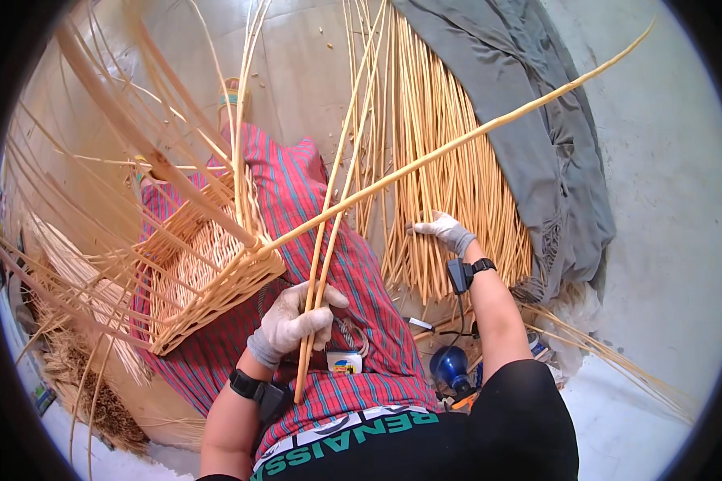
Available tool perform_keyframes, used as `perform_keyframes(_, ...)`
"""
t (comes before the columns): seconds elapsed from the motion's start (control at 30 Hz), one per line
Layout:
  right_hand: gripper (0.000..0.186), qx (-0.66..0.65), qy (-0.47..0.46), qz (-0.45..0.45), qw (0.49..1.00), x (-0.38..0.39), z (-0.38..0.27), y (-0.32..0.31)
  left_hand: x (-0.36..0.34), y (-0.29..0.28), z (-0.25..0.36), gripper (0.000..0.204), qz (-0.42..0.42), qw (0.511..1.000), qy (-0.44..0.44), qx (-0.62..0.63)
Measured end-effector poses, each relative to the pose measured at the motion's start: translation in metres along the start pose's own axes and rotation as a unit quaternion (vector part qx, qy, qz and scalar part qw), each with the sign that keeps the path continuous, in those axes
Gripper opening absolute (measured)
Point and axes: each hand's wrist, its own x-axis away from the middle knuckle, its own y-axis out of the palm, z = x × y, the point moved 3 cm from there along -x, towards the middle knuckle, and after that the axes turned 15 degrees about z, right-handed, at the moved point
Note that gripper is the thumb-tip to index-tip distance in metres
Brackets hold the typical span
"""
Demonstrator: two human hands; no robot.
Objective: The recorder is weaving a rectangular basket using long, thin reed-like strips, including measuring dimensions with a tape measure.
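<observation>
Basket [204, 272], rectangular, woven, long stakes rising from rim; set across left side of striped lap cloth [369, 297]. Long rod [473, 140], thick, running from basket's right corner across to beyond far edge of grey cloth [553, 160]. Two rods [305, 361], slender, crossing long rod; gripped near lower ends in gloved left hand [293, 321], fingers curled round both. Gloved right hand [447, 232], resting among near ends of rod bundle [457, 184], left of grey cloth's inner edge; cannot tell whether gripping any.

Possible faults: tangling of two rods with long rod, from lifting across it; slipping of basket past cloth's left edge, from a knock to long rod; snagging of black cable [462, 313] below right wrist, from reaching through bundle ends.

Markings: bold green and white lettering on black shirt [505, 425], partly legible; small white pack [345, 362], near cloth's waist edge, yellow-and-blue print, too small to read.
</observation>
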Motion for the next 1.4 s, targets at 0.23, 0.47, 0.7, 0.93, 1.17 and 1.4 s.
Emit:
perform_keyframes(0.23, 0.070, 0.435, -0.144, 0.286, 0.841, -0.021, 0.011, 0.001, 0.001, 0.002, 0.002, 0.040, 0.013, 1.000, 0.003, -0.009)
perform_keyframes(0.47, 0.035, -0.008, 0.009, 0.147, 0.989, -0.042, 0.048, 0.054, 0.000, 0.002, 0.004, 0.042, 0.000, 1.000, -0.003, -0.001)
perform_keyframes(0.7, 0.083, 0.229, -0.221, 0.403, 0.858, -0.077, 0.071, 0.066, 0.001, 0.001, 0.005, 0.041, 0.005, 0.998, -0.056, 0.025)
perform_keyframes(0.93, 0.082, 0.408, -0.163, 0.388, 0.810, -0.053, 0.025, 0.076, -0.001, -0.002, 0.004, 0.041, -0.009, 0.998, -0.053, 0.024)
perform_keyframes(1.17, 0.033, 0.500, -0.091, 0.411, 0.756, -0.056, 0.010, 0.090, -0.002, -0.003, 0.002, 0.041, -0.010, 0.999, -0.045, 0.028)
perform_keyframes(1.4, 0.049, 0.474, -0.078, 0.376, 0.792, -0.053, 0.012, 0.097, -0.003, -0.004, 0.002, 0.044, -0.004, 0.999, -0.046, 0.021)
